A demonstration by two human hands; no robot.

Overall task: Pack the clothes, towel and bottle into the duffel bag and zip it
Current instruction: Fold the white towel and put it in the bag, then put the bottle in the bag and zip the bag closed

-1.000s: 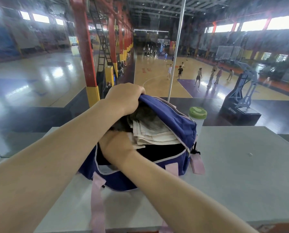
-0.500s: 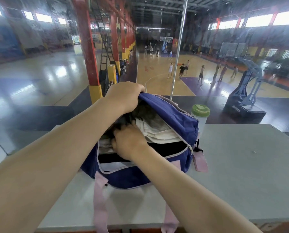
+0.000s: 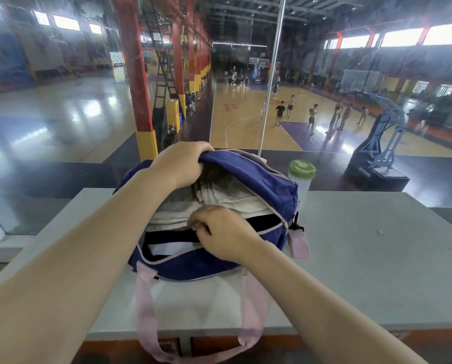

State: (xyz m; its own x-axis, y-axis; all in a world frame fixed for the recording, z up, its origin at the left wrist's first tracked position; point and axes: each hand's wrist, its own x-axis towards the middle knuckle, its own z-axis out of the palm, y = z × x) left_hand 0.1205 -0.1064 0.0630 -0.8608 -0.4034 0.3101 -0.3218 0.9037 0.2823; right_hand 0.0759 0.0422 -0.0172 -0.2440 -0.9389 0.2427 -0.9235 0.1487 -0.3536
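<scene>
Duffel bag (image 3: 209, 264): navy with pink straps, sitting unzipped on the grey bench (image 3: 377, 258). Left hand (image 3: 182, 164): fingers clenching the far flap of the opening, holding it raised. Right hand (image 3: 219, 232): fingers curling down onto the folded pale towel (image 3: 219, 200) lying inside the bag. Bottle (image 3: 301, 177): green-capped, standing upright on the bench just beyond the bag's right end.

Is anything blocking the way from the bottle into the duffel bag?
Yes. The bottle stands behind the duffel bag, whose raised flap, held up by the left hand, lies between it and the opening. The bottle must go over or around it.
</scene>
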